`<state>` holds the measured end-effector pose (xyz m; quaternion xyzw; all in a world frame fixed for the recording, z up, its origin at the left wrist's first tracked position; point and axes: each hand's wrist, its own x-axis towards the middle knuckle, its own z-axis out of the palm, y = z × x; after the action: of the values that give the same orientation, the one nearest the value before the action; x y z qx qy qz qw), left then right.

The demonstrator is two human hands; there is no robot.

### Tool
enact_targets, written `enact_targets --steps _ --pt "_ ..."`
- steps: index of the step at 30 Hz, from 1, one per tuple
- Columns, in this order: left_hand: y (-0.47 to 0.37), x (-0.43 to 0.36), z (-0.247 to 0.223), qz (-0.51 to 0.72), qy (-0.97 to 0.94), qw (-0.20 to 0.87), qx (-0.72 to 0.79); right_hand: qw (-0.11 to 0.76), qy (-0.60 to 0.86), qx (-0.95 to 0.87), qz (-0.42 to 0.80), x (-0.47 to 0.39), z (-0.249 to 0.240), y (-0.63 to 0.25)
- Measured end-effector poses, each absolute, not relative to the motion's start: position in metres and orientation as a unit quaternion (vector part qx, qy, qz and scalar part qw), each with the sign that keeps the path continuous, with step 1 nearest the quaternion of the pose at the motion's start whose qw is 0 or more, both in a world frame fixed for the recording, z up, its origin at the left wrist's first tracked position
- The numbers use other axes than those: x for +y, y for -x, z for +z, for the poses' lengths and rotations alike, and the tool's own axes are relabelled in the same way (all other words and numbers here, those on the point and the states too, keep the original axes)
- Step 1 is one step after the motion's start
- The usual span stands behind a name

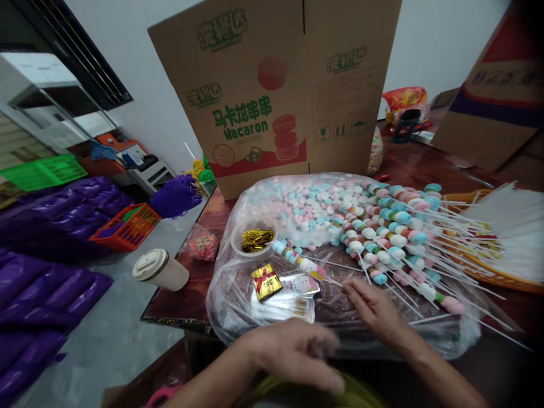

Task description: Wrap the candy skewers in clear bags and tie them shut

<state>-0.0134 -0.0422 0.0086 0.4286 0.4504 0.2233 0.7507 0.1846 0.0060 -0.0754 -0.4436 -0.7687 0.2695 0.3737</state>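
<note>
My right hand pinches the thin white stick of a marshmallow skewer. Pink, white and blue pieces are threaded on it, and it points to the upper left. My left hand hovers near the table's front edge, somewhat blurred, with fingers apart and nothing in them. Just beyond it lie shiny printed wrappers and a gold-and-red packet. A clear bowl of gold twist ties stands behind these. To the right, several finished-looking marshmallow skewers are piled.
Loose marshmallows lie in a clear plastic bag behind the skewers. A tall cardboard box stands at the back. An orange basket holds white sticks on the right. A lidded cup stands at the table's left edge.
</note>
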Motion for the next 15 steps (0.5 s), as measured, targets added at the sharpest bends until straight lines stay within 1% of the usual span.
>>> enact_targets --steps 1,2,3,5,6,7,9,10,13,15 --pt "0.028 -0.041 0.025 0.156 -0.513 0.723 0.435 0.362 0.434 -0.783 0.260 0.008 -0.069 -0.194" --pt "0.040 -0.036 0.040 0.209 -0.549 0.663 0.463 0.346 0.420 -0.801 0.250 0.010 -0.062 -0.201" --pt "0.050 -0.028 0.051 0.312 -0.540 0.603 0.497 0.329 0.406 -0.819 0.237 0.012 -0.055 -0.206" --pt "0.060 -0.008 0.060 0.423 -0.486 0.575 0.504 0.296 0.380 -0.851 0.209 0.016 -0.041 -0.213" --pt "0.061 0.001 0.058 0.422 -0.489 0.581 0.495 0.278 0.370 -0.864 0.196 0.018 -0.036 -0.214" --pt "0.059 0.008 0.052 0.385 -0.519 0.592 0.481 0.261 0.364 -0.875 0.184 0.020 -0.031 -0.215" --pt "0.049 0.014 0.035 0.263 -0.571 0.638 0.444 0.232 0.353 -0.892 0.161 0.023 -0.023 -0.215" --pt "0.043 0.013 0.025 0.230 -0.573 0.657 0.433 0.221 0.347 -0.899 0.151 0.024 -0.020 -0.214" --pt "0.022 0.000 0.001 0.217 -0.541 0.686 0.436 0.197 0.321 -0.915 0.144 0.026 -0.014 -0.209" --pt "0.011 -0.009 -0.011 0.222 -0.530 0.674 0.465 0.184 0.311 -0.920 0.155 0.028 -0.014 -0.202"
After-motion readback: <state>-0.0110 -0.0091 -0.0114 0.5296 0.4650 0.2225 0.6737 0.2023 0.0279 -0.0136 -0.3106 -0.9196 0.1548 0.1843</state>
